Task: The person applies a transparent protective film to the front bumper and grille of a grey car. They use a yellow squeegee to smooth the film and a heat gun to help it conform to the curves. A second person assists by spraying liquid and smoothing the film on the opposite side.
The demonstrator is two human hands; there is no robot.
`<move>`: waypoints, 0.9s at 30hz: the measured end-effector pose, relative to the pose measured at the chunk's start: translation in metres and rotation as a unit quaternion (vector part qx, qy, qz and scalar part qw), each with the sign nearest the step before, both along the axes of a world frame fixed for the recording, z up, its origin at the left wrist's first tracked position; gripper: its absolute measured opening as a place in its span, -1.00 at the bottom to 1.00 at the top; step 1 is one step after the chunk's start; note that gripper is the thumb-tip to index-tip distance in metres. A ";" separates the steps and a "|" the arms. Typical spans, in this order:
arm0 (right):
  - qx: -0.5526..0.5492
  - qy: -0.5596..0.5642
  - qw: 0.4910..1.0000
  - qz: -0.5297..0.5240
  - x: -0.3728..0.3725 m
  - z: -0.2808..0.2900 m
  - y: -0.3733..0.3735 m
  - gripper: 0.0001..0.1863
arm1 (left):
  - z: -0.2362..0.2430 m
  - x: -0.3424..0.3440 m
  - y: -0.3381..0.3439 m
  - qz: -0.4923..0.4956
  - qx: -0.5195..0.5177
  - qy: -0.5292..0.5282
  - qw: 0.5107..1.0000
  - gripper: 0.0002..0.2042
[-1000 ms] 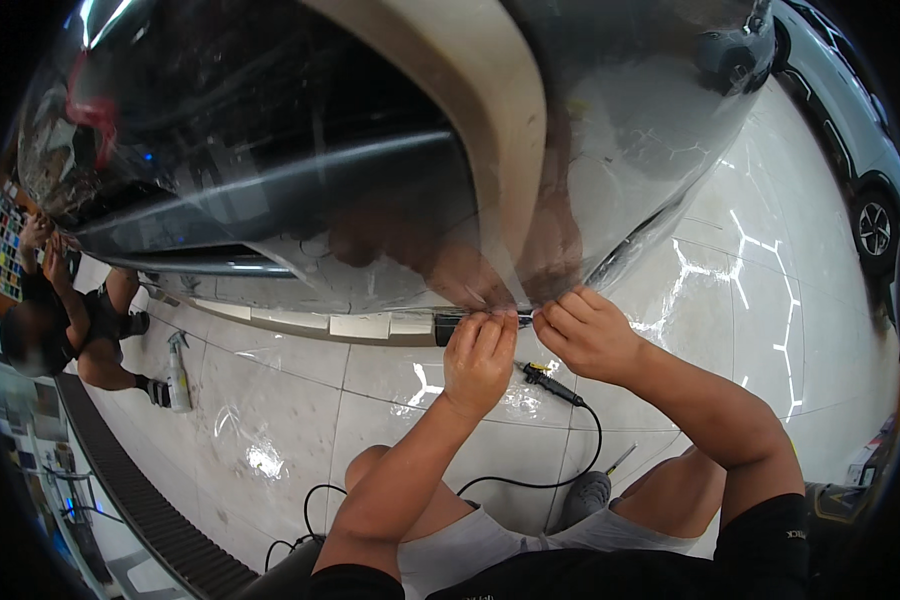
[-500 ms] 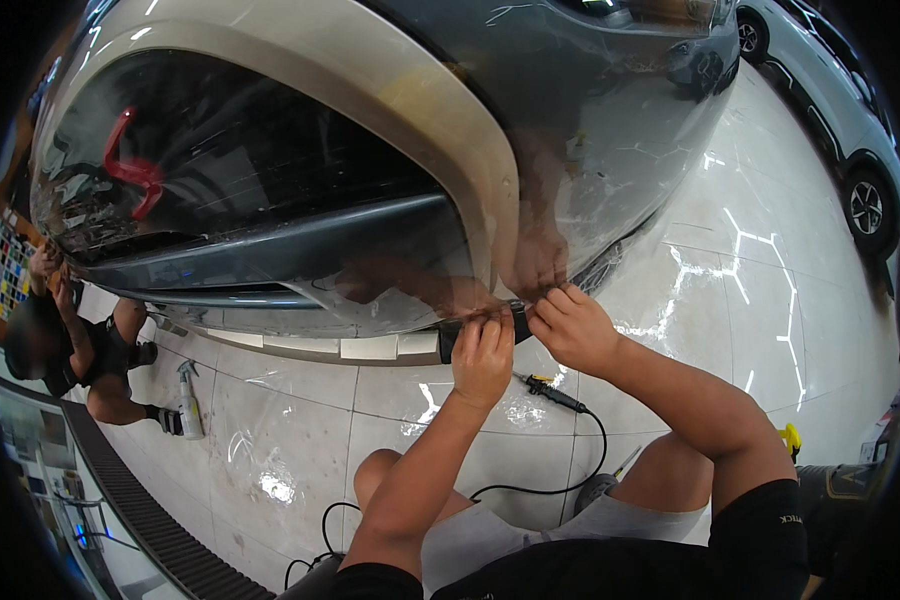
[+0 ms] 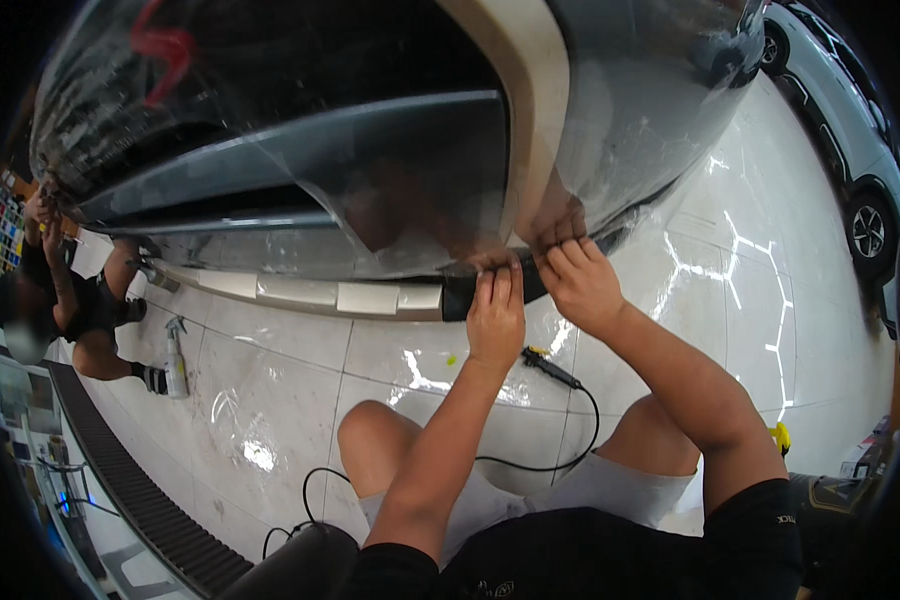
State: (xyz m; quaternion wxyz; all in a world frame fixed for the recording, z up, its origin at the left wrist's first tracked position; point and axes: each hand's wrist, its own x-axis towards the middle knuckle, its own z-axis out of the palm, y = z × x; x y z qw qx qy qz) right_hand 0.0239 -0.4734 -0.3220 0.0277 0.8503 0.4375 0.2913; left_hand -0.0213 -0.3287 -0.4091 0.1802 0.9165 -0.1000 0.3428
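A glossy dark grey car bumper (image 3: 390,150) with a beige trim band (image 3: 535,70) fills the upper view, under clear film (image 3: 260,255) that reaches down past its lower edge. My left hand (image 3: 495,310) has its fingers closed on the film's edge just below the beige band. Just to the right, my right hand (image 3: 580,280) pinches the same edge, fingertips against the bumper. Beneath them, a black hand tool with a yellow part (image 3: 550,370) and a cable lies on the tiled floor (image 3: 270,380).
At the left, another person (image 3: 90,300) crouches with hands at the bumper, beside a white spray bottle (image 3: 175,365). A pale car (image 3: 840,130) stands at the right. A dark ribbed strip (image 3: 130,480) runs along the lower left, and a black cable loops around my legs.
Both my hands have moved up in the picture, along with the bumper's lower edge, and still grip the film's edge. The upper bumper shifts in view as the camera moves.
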 end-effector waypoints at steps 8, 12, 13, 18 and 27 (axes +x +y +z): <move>0.038 -0.005 0.999 -0.004 0.000 -0.012 0.002 -0.84 | -0.002 0.003 -0.016 0.041 0.004 0.031 0.999 -0.57; 0.067 -0.002 0.998 -0.007 0.000 -0.016 -0.002 -0.83 | -0.004 0.005 -0.022 0.042 0.002 0.037 0.998 -0.58; 0.066 -0.010 0.998 -0.008 0.001 -0.016 -0.005 -0.83 | -0.003 0.005 -0.025 0.044 0.000 0.042 0.998 -0.58; 0.077 -0.009 0.997 -0.006 0.003 -0.014 -0.010 -0.81 | 0.014 0.003 -0.031 0.065 0.025 0.045 0.997 -0.54; 0.043 0.017 0.998 -0.038 0.002 -0.018 -0.015 -0.78 | 0.012 0.004 -0.036 0.081 0.055 0.104 0.990 -0.56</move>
